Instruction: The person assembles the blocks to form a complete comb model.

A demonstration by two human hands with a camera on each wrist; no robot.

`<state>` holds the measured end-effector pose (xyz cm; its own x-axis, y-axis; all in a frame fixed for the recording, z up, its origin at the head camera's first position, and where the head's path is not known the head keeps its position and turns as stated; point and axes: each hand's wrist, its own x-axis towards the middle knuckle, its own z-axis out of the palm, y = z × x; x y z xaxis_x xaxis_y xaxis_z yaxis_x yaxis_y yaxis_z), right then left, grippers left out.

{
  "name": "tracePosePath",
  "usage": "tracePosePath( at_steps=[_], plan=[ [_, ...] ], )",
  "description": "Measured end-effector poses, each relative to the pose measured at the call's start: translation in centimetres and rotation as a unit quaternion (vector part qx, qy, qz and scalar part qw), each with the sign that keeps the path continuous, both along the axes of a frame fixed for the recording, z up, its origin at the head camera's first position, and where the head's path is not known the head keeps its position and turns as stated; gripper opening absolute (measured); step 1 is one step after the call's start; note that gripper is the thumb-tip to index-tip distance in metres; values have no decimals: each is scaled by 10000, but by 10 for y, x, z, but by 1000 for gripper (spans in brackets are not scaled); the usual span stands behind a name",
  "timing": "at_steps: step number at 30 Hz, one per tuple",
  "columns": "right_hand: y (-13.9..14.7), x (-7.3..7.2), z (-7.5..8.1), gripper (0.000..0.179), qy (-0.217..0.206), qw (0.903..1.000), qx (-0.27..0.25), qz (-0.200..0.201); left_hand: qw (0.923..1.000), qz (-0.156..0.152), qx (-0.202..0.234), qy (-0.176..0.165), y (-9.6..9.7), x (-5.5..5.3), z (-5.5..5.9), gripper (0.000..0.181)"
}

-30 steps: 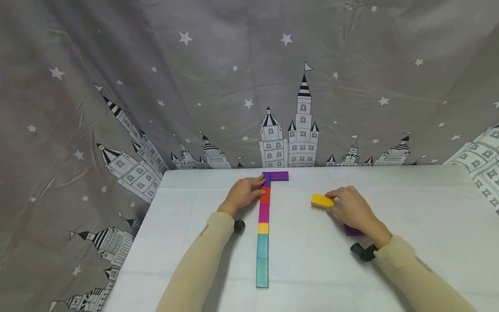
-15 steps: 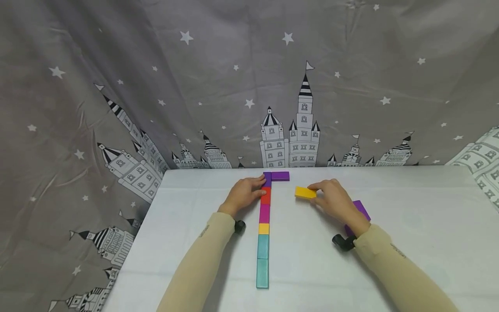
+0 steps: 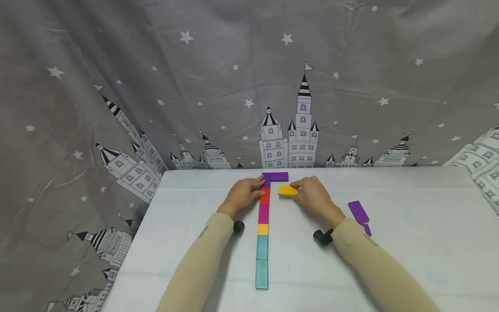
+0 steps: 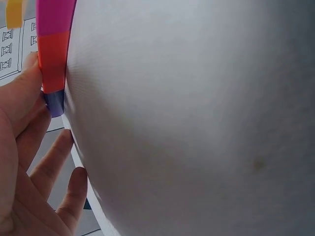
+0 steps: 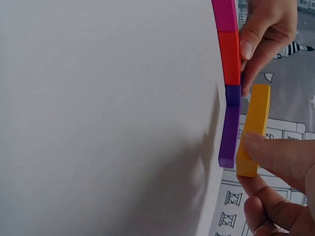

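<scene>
A straight column of coloured blocks runs along the white table, with a blue-purple block (image 3: 266,180) and a red block (image 3: 265,196) at its far end. My left hand (image 3: 241,195) rests against their left side, thumb by the red block and fingers by the blue-purple one, the other fingers spread in the left wrist view. A purple block (image 3: 279,177) lies crosswise from the column's far end, pointing right. My right hand (image 3: 315,196) pinches a yellow block (image 3: 287,190) between thumb and fingers, held close over the table, just nearer than the crosswise purple block.
Nearer in the column come a magenta block (image 3: 264,214), a small yellow block (image 3: 263,229) and two teal blocks (image 3: 261,274). A purple block (image 3: 358,212) and a smaller purple piece (image 3: 366,229) lie right of my right hand. A grey castle-print curtain (image 3: 218,86) hangs behind the table.
My right hand has carried the yellow block left toward the column's far end, uncovering the purple pieces on the right. My left hand has stayed in place.
</scene>
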<state>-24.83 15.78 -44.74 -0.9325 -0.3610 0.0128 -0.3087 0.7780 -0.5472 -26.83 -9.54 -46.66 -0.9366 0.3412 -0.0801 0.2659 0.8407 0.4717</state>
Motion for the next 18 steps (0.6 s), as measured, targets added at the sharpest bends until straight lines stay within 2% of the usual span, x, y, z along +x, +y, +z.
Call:
tracePosePath(
  at_steps=[7,18],
  plan=[
    [-15,-10,-3,34,-61,9999,123,-39,10000,-55,-9,-15,-2,-1,0,52],
    [-24,-20,-11,35,-173,9994,289,-53,9999,68,3,-115,-1,-1,0,53]
  ],
)
